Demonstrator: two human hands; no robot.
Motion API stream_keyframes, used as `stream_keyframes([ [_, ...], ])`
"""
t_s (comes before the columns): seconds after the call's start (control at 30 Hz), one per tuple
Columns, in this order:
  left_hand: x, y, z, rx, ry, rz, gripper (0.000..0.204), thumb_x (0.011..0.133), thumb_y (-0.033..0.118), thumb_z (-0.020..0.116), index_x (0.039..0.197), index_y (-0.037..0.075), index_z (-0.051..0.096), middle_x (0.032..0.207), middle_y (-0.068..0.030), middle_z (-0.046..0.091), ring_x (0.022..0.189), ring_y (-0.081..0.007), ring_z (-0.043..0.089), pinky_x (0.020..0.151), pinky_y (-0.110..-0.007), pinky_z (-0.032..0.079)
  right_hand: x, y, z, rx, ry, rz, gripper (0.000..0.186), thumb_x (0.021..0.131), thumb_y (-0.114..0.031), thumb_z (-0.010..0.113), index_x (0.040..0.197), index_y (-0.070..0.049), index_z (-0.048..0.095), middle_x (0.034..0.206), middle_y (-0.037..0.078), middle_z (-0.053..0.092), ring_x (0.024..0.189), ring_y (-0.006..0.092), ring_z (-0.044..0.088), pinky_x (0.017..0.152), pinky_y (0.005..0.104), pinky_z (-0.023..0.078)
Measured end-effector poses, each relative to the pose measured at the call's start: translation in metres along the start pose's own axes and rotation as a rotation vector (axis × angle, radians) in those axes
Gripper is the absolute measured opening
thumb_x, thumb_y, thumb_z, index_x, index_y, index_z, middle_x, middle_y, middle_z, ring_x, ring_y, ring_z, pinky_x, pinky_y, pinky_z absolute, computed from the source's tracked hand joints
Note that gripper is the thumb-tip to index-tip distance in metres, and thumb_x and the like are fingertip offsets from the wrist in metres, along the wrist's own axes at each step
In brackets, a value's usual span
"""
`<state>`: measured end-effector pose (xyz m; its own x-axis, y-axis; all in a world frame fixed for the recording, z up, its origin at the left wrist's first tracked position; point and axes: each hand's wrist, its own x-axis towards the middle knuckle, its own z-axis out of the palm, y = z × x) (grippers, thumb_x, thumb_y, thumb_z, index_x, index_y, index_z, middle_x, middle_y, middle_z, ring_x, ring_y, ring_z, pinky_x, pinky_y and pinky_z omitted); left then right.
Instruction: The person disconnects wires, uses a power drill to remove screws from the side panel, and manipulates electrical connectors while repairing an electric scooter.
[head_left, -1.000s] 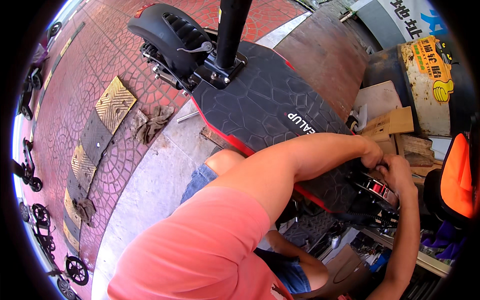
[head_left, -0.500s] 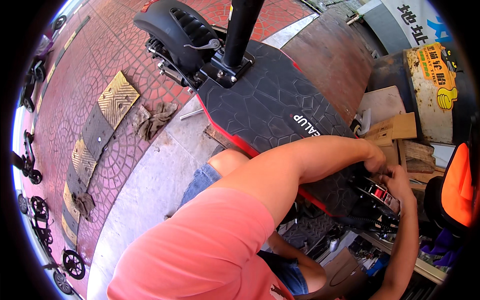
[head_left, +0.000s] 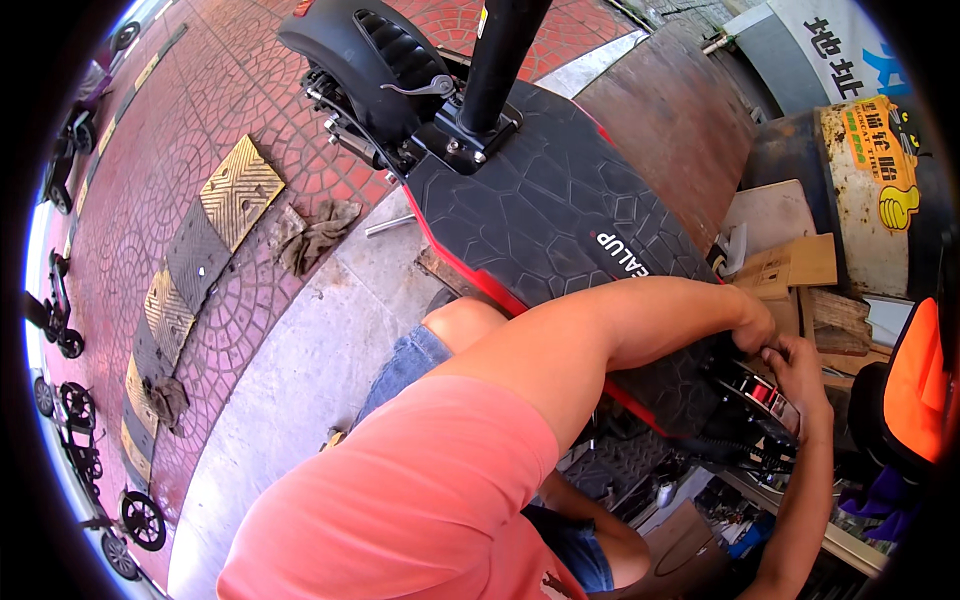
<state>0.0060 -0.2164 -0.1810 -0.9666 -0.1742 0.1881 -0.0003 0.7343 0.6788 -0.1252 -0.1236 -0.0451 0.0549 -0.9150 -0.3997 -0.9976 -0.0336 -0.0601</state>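
A large electric scooter lies in front of me, its black patterned deck [head_left: 560, 200] edged in red. My left arm reaches across the deck, and my left hand [head_left: 752, 322] is closed at its right end. Against it, my right hand [head_left: 798, 372] comes up from the lower right with fingers bent and pressed together. Both hands meet just above the exposed metal and red part [head_left: 762, 392] at that end. Whatever the fingertips grip is small or hidden between them. At the far end rise a black stem [head_left: 485, 80] and the fender-covered wheel [head_left: 365, 60].
Right of the hands are a cardboard box [head_left: 790, 262], a wood block [head_left: 840, 320], a rusty drum [head_left: 865, 200] and an orange and black item [head_left: 915, 380]. Tools and parts [head_left: 735, 520] lie below. On the left are a rag [head_left: 315, 235] and a yellow-black ramp [head_left: 190, 265].
The view has shifted slightly, so the scooter appears a little further right and lower. Both hands stay together at the same end, with only small finger movement.
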Motion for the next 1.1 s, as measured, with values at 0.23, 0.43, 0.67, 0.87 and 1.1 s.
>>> stream_keyframes([
  [0.23, -0.003, 0.006, -0.004, 0.004, -0.017, -0.062, 0.038, 0.093, 0.037, 0.072, 0.126, 0.022, 0.081, 0.134, -0.0102, 0.076, 0.129, -0.0329, 0.067, 0.105, -0.049, 0.053, -0.001, -0.003, 0.003, 0.430, -0.010, 0.400, 0.014, 0.095, -0.004, 0.076, 0.090, 0.002, 0.066, 0.078, 0.006, 0.070, 0.071, 0.0190, 0.067, 0.063, 0.0384, 0.052],
  [0.43, -0.002, -0.004, -0.003, -0.026, -0.035, -0.001, 0.040, 0.093, 0.037, 0.072, 0.129, 0.021, 0.080, 0.138, -0.0086, 0.075, 0.132, -0.0323, 0.066, 0.108, -0.048, 0.052, -0.003, -0.034, -0.010, -0.129, 0.028, 0.023, 0.017, 0.091, -0.009, 0.081, 0.088, 0.004, 0.070, 0.074, 0.006, 0.069, 0.069, 0.0158, 0.064, 0.065, 0.0373, 0.051],
  [0.67, 0.014, -0.001, 0.005, 0.050, -0.031, -0.029, 0.041, 0.094, 0.034, 0.070, 0.131, 0.023, 0.080, 0.138, -0.0080, 0.074, 0.132, -0.0319, 0.066, 0.108, -0.048, 0.052, -0.006, 0.014, 0.007, 0.589, -0.144, 0.458, 0.016, 0.085, -0.007, 0.084, 0.084, 0.004, 0.072, 0.072, 0.006, 0.069, 0.067, 0.0158, 0.063, 0.065, 0.0354, 0.050],
  [0.87, 0.007, 0.003, 0.002, -0.011, -0.039, 0.021, 0.038, 0.092, 0.036, 0.074, 0.126, 0.021, 0.082, 0.132, -0.0091, 0.077, 0.128, -0.0326, 0.068, 0.106, -0.048, 0.052, -0.016, -0.006, 0.001, 0.272, -0.012, 0.081, 0.010, 0.087, 0.002, 0.080, 0.087, 0.002, 0.070, 0.076, 0.008, 0.070, 0.073, 0.0127, 0.063, 0.067, 0.0327, 0.051],
  [1.1, 0.021, -0.008, 0.000, 0.045, -0.018, -0.012, 0.040, 0.090, 0.037, 0.075, 0.124, 0.017, 0.083, 0.131, -0.0128, 0.077, 0.126, -0.0331, 0.069, 0.103, -0.049, 0.053, 0.012, 0.025, 0.008, 0.362, -0.037, 0.206, 0.018, 0.101, -0.011, 0.072, 0.087, -0.002, 0.068, 0.075, 0.001, 0.065, 0.064, 0.0129, 0.060, 0.058, 0.0304, 0.047],
])
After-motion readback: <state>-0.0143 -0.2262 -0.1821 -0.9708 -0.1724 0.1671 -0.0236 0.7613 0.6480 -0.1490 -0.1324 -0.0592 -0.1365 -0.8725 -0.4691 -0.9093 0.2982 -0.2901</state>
